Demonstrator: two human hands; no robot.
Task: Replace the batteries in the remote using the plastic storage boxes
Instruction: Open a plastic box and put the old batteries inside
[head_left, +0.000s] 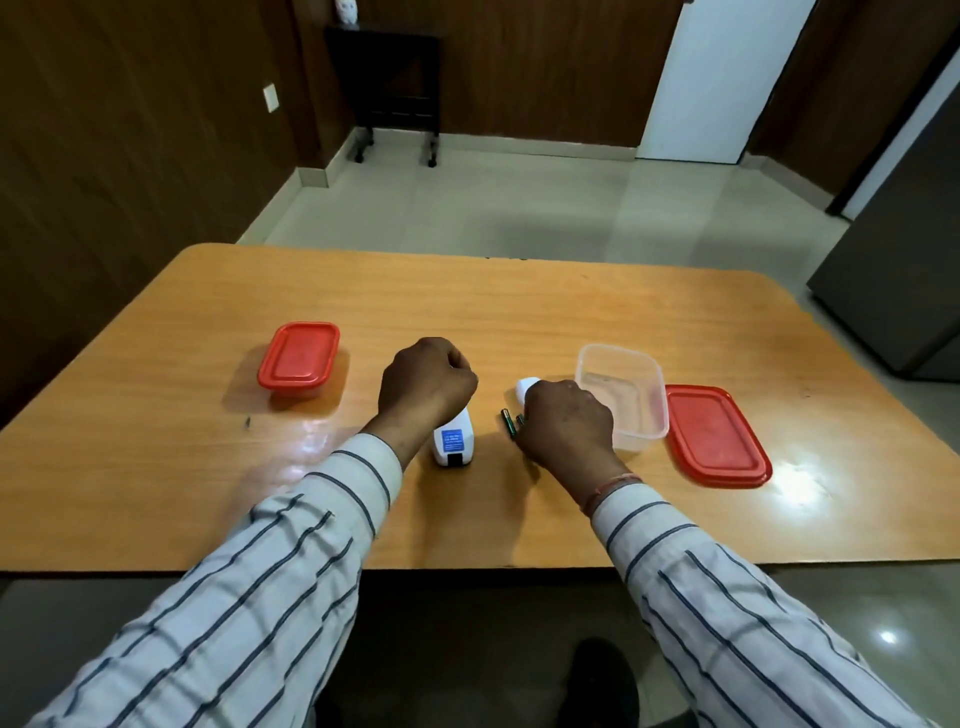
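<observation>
My left hand (423, 384) is curled over the far end of a white remote (453, 441) with a blue label, which lies on the wooden table (519, 301). My right hand (566, 421) rests with closed fingers over dark green batteries (508, 422) on the table; a white piece (525, 387), perhaps the battery cover, pokes out beyond its knuckles. Whether the fingers grip a battery is hidden. Just right of that hand stands an open clear plastic box (623, 395), its red lid (717, 436) lying beside it.
A second plastic box with its red lid on (298, 361) stands at the left of the table. The table's near edge runs just under my forearms. Beyond the table are a tiled floor, a dark rolling stand (400, 93) and a grey cabinet (904, 291) at right.
</observation>
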